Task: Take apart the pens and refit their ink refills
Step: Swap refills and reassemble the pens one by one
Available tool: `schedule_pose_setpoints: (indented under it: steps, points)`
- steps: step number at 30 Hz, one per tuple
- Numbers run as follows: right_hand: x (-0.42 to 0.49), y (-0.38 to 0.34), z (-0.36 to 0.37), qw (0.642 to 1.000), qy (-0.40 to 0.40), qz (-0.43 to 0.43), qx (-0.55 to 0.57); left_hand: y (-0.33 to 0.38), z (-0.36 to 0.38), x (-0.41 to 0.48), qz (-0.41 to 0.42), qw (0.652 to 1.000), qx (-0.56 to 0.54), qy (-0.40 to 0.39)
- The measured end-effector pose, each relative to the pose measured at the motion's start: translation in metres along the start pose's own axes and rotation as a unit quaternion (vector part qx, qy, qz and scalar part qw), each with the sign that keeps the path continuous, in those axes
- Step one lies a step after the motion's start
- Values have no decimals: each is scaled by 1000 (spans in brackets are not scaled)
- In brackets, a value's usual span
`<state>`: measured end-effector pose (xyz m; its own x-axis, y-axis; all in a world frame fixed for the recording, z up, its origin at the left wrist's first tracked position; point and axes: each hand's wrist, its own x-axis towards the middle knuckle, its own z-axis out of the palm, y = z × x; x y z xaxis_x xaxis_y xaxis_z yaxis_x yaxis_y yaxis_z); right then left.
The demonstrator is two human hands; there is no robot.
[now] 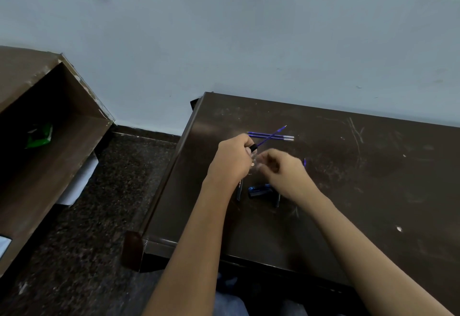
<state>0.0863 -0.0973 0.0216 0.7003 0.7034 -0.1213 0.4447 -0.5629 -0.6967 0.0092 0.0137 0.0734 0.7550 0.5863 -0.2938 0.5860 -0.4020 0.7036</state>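
Note:
My left hand [232, 159] grips the black end piece of a pen with its blue ink refill [270, 136] sticking out up and to the right. My right hand [281, 169] is blurred just beside it, fingers curled around what looks like a clear pen barrel [256, 164]. Two loose blue refills [271, 135] lie side by side on the dark table [361, 191] behind my hands. Blue pen caps [260, 190] and dark pen parts [239, 188] lie under my wrists. A small blue piece [304, 162] shows right of my right hand.
The table's left edge [171, 166] drops to a speckled dark floor [99, 203]. A brown open cabinet [49, 129] stands at the left with a green packet [39, 136] inside. A pale wall [249, 42] runs behind the table.

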Motion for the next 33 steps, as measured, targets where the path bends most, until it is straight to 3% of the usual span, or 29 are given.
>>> schedule_pose_setpoints:
  steps: [2,7,16,19,21,22,23,25,28,33]
  points:
    - [-1,6,10,991,-56,-36,-116,0,0,0,1,1000,-6,9]
    - [-6,8,24,962,-143,-27,-233,1,0,0,3,1000,-2,11]
    - [-4,5,25,969,-131,-23,-210,2,-1,-1,19,1000,13,15]
    - [0,3,18,994,-60,54,-70,1,-1,-2,24,999,18,29]
    - [6,0,8,982,1,141,122,1,-2,-2,22,999,21,29]
    - [8,-2,3,948,21,178,264,2,-2,-2,21,999,22,28]
    - [10,-4,-4,891,32,202,404,2,-1,-2,22,999,23,27]
    - [13,-5,-18,784,52,218,579,4,0,-3,29,999,21,25]
    - [14,-4,-35,709,75,206,670,7,1,-3,41,999,14,31]
    - [12,-7,-45,711,83,173,677,12,2,-5,35,999,12,17]
